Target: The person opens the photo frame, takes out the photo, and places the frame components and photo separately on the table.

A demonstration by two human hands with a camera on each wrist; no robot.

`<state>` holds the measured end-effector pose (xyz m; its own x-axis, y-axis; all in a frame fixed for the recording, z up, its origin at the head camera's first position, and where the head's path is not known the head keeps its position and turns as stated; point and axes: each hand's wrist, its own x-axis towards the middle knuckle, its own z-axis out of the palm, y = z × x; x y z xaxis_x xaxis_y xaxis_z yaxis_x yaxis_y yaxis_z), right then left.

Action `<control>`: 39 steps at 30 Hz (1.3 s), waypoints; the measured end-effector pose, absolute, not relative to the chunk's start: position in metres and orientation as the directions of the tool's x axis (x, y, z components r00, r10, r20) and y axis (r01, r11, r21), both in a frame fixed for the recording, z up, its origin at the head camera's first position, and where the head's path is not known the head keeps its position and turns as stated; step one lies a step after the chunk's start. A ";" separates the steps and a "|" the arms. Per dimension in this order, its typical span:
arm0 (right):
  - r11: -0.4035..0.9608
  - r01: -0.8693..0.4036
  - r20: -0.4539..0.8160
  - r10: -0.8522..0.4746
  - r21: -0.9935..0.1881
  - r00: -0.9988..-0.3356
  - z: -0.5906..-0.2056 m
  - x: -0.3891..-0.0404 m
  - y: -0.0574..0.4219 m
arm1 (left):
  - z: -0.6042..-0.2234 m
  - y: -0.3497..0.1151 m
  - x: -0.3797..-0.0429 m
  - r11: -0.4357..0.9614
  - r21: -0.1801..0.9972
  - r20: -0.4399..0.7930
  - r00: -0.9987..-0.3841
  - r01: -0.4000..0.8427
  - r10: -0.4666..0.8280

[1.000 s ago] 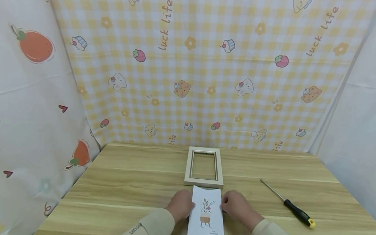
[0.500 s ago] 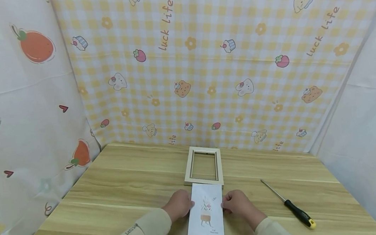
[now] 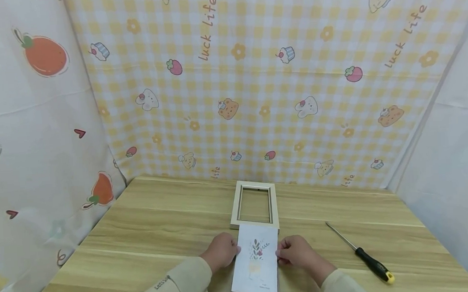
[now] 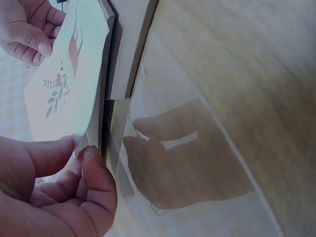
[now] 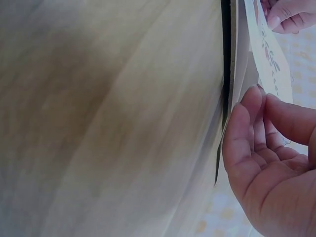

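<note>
A white paper print with a potted-plant drawing (image 3: 255,268) lies upright to the viewer at the front of the table. My left hand (image 3: 220,251) pinches its left edge between thumb and index finger. On the opposite edge, my right hand (image 3: 297,251) pinches the paper the same way. Both wrist views show the sheet bowed and lifted at its sides. Beneath it is a brown backing board (image 4: 132,44), mostly hidden by the paper. Just beyond, an empty cream picture frame (image 3: 235,205) lies flat, its near bar overlapped by the print's top edge in the head view.
To the right lies a screwdriver (image 3: 373,264) with a black and yellow handle, its tip pointing away. The wood-grain table (image 3: 162,220) ends at a yellow checked cloth (image 3: 254,83) behind, with white cloths on both sides.
Both hands keep their pinch while the print has shifted slightly away, its top edge now reaching over the frame's near bar. The frame and screwdriver stay put.
</note>
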<state>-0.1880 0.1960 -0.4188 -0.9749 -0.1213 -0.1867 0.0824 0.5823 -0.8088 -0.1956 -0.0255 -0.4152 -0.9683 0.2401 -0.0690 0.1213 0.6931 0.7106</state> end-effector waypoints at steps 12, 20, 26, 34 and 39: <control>0.542 0.128 -0.210 -0.091 -0.830 -0.973 -0.419 -0.189 0.199 | -0.413 -0.022 -0.196 0.647 0.752 -0.043 -0.970 0.126 0.240; 0.521 0.161 -0.224 -0.060 -0.838 -0.973 -0.418 -0.189 0.196 | -0.416 -0.021 -0.198 0.601 0.794 -0.031 -0.982 0.089 0.187; 0.516 0.169 -0.228 -0.052 -0.840 -0.972 -0.419 -0.189 0.196 | -0.414 -0.020 -0.198 0.577 0.812 -0.035 -0.981 0.083 0.191; 0.544 0.152 -0.212 -0.049 -0.825 -0.976 -0.415 -0.189 0.194 | -0.411 -0.017 -0.200 0.600 0.798 -0.080 -0.975 0.061 0.206; 0.588 0.136 -0.211 -0.061 -0.797 -0.975 -0.419 -0.194 0.195 | -0.407 -0.013 -0.203 0.683 0.728 -0.114 -0.972 0.060 0.207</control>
